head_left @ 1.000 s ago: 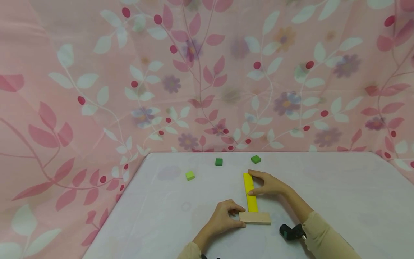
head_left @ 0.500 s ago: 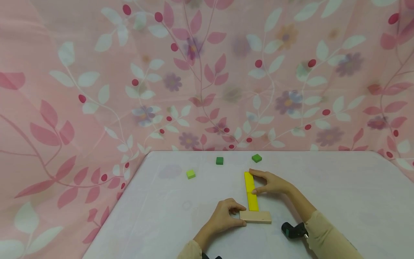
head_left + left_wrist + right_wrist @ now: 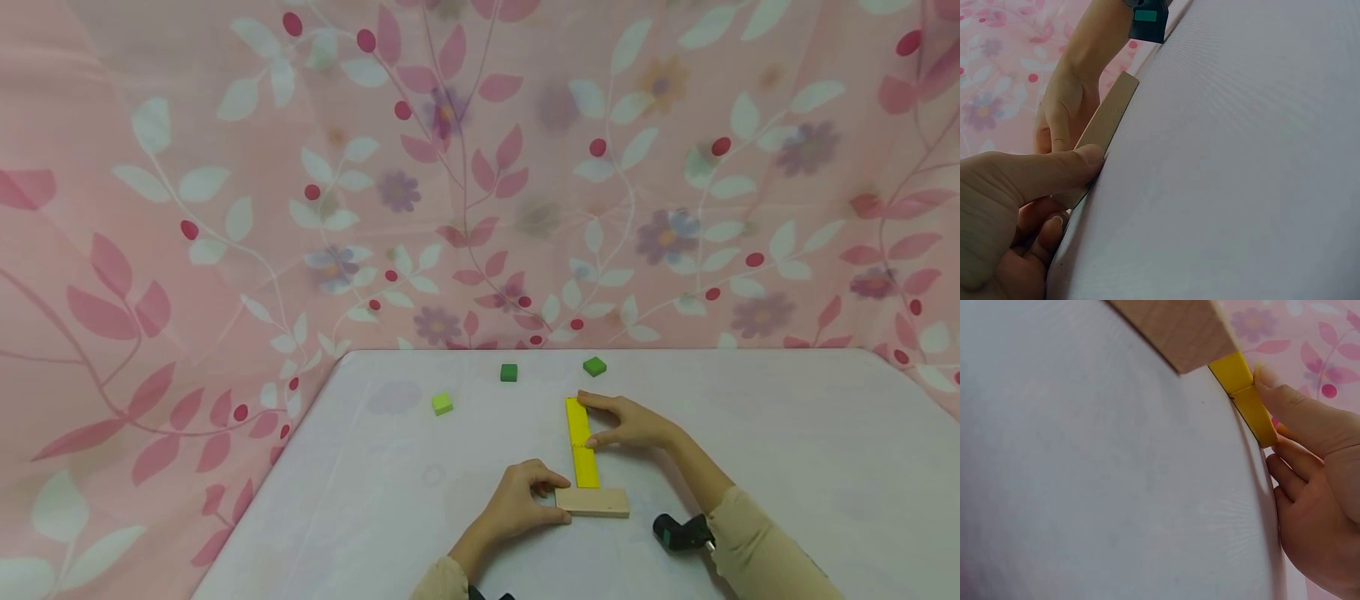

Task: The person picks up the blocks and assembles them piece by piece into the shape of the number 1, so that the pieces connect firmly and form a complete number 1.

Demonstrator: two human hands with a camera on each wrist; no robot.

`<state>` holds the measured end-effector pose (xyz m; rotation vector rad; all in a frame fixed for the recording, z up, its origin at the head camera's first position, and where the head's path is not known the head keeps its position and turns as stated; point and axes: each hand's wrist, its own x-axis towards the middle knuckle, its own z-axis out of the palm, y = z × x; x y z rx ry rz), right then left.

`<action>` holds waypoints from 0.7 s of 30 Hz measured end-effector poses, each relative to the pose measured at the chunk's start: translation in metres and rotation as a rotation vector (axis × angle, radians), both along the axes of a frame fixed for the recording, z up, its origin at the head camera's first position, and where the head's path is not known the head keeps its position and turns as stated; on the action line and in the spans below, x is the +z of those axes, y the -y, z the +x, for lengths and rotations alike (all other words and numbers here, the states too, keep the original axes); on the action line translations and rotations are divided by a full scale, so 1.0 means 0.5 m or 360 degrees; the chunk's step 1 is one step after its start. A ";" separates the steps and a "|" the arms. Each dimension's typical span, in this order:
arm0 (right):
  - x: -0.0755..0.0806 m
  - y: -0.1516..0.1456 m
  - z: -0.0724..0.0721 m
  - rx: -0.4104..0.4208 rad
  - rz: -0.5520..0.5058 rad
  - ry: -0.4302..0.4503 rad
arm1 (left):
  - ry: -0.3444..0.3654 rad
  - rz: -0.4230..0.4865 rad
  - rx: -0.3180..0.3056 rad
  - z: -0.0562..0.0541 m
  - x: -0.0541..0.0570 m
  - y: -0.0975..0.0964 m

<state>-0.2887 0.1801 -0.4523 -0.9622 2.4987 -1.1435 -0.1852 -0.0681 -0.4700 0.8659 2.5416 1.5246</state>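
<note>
Two yellow blocks (image 3: 578, 423) lie end to end on the table in the head view, a thin seam between them. Across their near end lies a plain wooden block (image 3: 592, 502), forming an upside-down T with them. My left hand (image 3: 519, 504) holds the wooden block's left end, thumb on the near side and index finger at the far corner. With my right hand (image 3: 637, 423) I hold the far yellow block from the right: index fingertip at its far end, thumb at its right edge by the seam. The right wrist view shows the thumb (image 3: 1294, 403) against the yellow side.
Toward the back of the white table (image 3: 360, 500) lie a light green block (image 3: 442, 404), a dark green block (image 3: 509, 372) and a green block (image 3: 595, 367) turned cornerwise. A black wrist device (image 3: 681, 532) sits by the right sleeve. Behind hangs a pink floral cloth (image 3: 480, 183).
My right thumb has slid slightly right, off the top of the yellow blocks to their edge, so the seam shows fully. The left hand and wooden block stay put.
</note>
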 end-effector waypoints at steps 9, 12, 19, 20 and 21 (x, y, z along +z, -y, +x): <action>-0.004 -0.004 -0.007 0.0008 0.0017 0.0005 | 0.0015 0.0002 0.0007 0.003 0.003 -0.001; -0.004 -0.004 -0.007 0.0001 0.0015 -0.0006 | 0.0015 0.0004 0.0008 0.002 0.003 -0.001; -0.005 -0.003 -0.003 0.0001 -0.0018 -0.0033 | 0.0012 0.0007 0.0003 0.002 0.002 0.000; -0.005 -0.003 -0.002 -0.0002 -0.0017 -0.0033 | 0.0014 0.0009 0.0000 0.002 0.002 0.000; -0.005 -0.003 -0.001 -0.0003 -0.0014 -0.0034 | 0.0019 0.0010 -0.0002 0.003 0.003 0.000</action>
